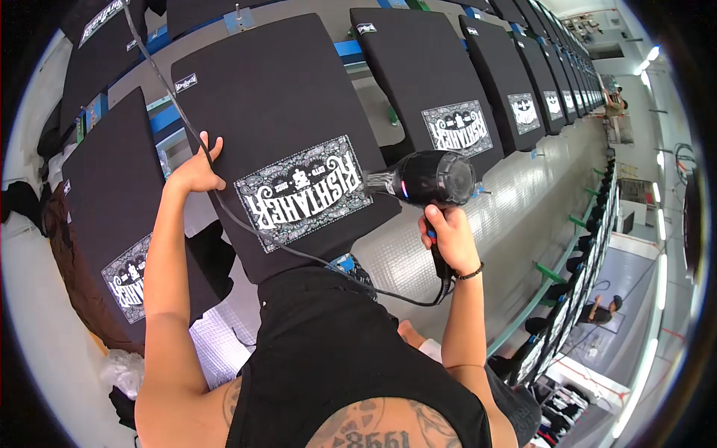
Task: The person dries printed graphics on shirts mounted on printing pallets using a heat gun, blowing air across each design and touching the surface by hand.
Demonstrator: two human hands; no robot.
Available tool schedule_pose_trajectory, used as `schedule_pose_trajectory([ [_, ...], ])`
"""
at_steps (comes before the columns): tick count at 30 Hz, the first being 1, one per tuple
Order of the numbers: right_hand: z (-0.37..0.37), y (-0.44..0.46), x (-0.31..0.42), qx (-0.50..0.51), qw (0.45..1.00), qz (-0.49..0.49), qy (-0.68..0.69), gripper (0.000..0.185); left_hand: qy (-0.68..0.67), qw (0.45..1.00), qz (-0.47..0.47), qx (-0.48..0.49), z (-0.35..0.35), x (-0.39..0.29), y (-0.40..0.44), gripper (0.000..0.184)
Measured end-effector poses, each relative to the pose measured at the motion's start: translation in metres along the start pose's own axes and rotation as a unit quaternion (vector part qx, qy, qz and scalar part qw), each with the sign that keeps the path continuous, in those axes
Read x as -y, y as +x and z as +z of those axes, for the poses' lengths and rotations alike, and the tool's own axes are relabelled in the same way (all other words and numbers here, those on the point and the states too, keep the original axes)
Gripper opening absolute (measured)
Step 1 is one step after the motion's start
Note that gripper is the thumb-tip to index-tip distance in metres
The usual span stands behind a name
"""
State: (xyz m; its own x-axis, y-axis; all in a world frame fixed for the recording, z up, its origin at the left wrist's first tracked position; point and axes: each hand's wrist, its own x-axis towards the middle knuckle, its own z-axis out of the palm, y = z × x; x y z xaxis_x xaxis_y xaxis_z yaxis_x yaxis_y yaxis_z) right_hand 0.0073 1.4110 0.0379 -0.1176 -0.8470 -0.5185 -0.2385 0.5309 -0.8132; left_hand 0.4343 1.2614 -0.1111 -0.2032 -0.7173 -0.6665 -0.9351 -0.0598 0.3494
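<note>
My right hand [452,239] is wrapped round the handle of a black hair dryer [437,179]. The dryer's nozzle points left, at the right edge of a white bandana-pattern print [302,193] on a black shirt panel [276,89]. At the panel's left edge, my left hand [198,170] has its fingers apart, with thumb and fingertips near the fabric. The dryer's grey cord [246,224] runs past my left hand, across the print's lower left part and back to the handle.
More black panels with like prints [457,128] stretch in a row to the right, and another [112,187] lies on the left. A shiny aisle floor [515,194] runs beside them. A person [600,312] is in the room at the far right.
</note>
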Motion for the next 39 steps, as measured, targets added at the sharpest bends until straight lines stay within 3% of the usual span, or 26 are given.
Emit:
schedule_pose_trajectory([
  [3,-0.002,-0.013,-0.006,0.004,0.999,0.007,0.032,0.031,-0.008,1.0,-0.001,-0.008,0.0,0.0,-0.001,0.113],
  [6,-0.007,-0.025,-0.018,0.017,0.999,0.006,-0.045,0.031,-0.013,1.0,-0.003,-0.013,0.002,0.0,-0.002,0.113],
  [12,0.008,-0.042,-0.018,0.036,0.997,0.031,0.066,0.021,-0.012,1.0,-0.009,-0.008,0.0,-0.006,-0.003,0.109],
  [14,0.014,-0.038,-0.022,0.079,0.995,0.034,0.046,0.018,-0.002,1.0,-0.007,-0.019,0.003,-0.005,-0.002,0.108],
  [15,0.023,-0.03,-0.021,0.161,0.987,0.021,0.004,0.031,0.014,0.999,0.04,-0.031,0.007,0.001,-0.004,0.108],
  [17,0.041,-0.025,-0.013,0.189,0.981,0.034,-0.004,0.029,-0.053,0.997,0.047,0.01,0.012,0.015,-0.016,0.112],
  [19,0.055,-0.016,-0.01,0.246,0.968,0.038,-0.005,0.031,-0.1,0.992,0.071,-0.012,0.014,0.028,-0.039,0.113],
  [20,0.065,-0.012,-0.007,0.25,0.968,0.026,-0.003,0.018,-0.135,0.988,0.077,-0.014,0.014,0.033,-0.05,0.113],
  [25,0.104,0.002,0.014,0.288,0.955,0.005,-0.075,0.032,-0.22,0.973,0.066,-0.025,0.026,0.029,-0.079,0.109],
  [27,0.116,0.006,0.027,0.279,0.956,-0.025,-0.085,0.031,-0.22,0.968,0.098,-0.07,0.044,0.033,-0.074,0.107],
  [32,0.127,0.033,0.05,0.188,0.978,-0.083,-0.046,0.035,-0.249,0.962,0.086,-0.067,0.05,0.032,-0.07,0.101],
  [34,0.115,0.045,0.051,0.162,0.983,-0.073,-0.035,0.043,-0.225,0.969,0.075,-0.072,0.048,0.023,-0.071,0.095],
  [39,0.068,0.049,0.039,0.067,0.995,-0.072,-0.005,0.037,-0.159,0.98,0.025,-0.12,0.048,0.01,-0.055,0.088],
])
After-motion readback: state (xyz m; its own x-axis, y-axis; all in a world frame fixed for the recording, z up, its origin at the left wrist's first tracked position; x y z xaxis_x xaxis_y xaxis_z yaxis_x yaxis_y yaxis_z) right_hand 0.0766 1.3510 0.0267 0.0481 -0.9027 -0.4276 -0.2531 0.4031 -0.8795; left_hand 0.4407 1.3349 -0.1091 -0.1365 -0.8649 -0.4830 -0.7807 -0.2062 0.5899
